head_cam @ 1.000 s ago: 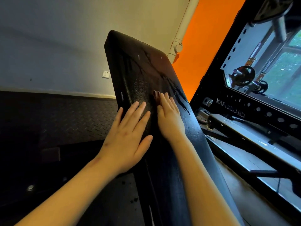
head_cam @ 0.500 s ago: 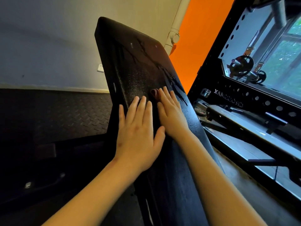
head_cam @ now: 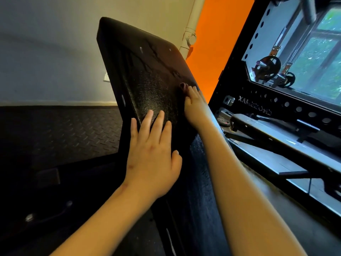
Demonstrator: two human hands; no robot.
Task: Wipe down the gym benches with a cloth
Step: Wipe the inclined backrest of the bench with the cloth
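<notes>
A black padded bench backrest [head_cam: 147, 71] rises steeply in front of me, its textured surface streaked with wet marks near the top. My left hand [head_cam: 153, 154] lies flat on the lower part of the pad, fingers straight and spread. My right hand [head_cam: 195, 108] presses higher up by the pad's right edge, fingers straight. A small dark reddish fold of cloth [head_cam: 183, 88] pokes out at its fingertips; the rest is hidden under the hand.
A black perforated rack frame [head_cam: 276, 108] stands close on the right, with a second flat bench [head_cam: 267, 159] beneath it and weight plates [head_cam: 269, 67] behind. Black diamond-pattern floor matting [head_cam: 64, 130] lies to the left. A white pipe [head_cam: 190, 34] runs down the wall.
My right hand has slid up and to the right, towards the pad's right edge, so the two hands are farther apart. My left hand stays flat on the lower pad.
</notes>
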